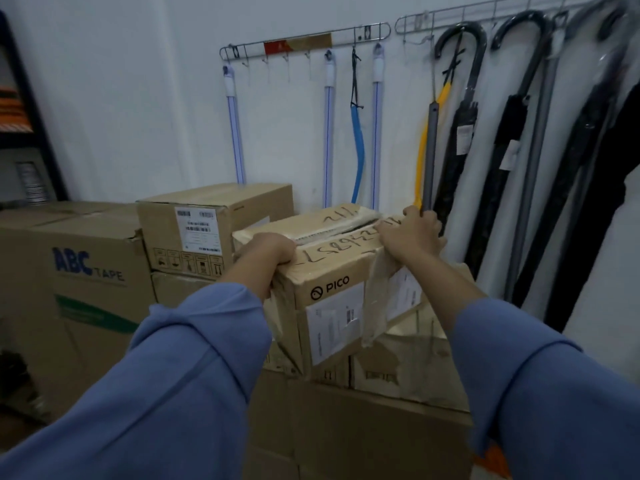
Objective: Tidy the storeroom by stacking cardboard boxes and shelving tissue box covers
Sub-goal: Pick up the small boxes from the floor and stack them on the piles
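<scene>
Blue sleeves [194,358] nearest lens. Gripping PICO box [329,282] at opposite top edges with left hand [266,249] and right hand [412,237], fingers curled over rims. Sits skewed atop cardboard stack [381,427] near wall. Seems stiff but dented, tape loose, likely moderate weight. Safer held under bottom corners than by flaps.

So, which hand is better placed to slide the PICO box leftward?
Probably right: the right hand grips the PICO box at its right edge; the left hand holds the left corner.
</scene>
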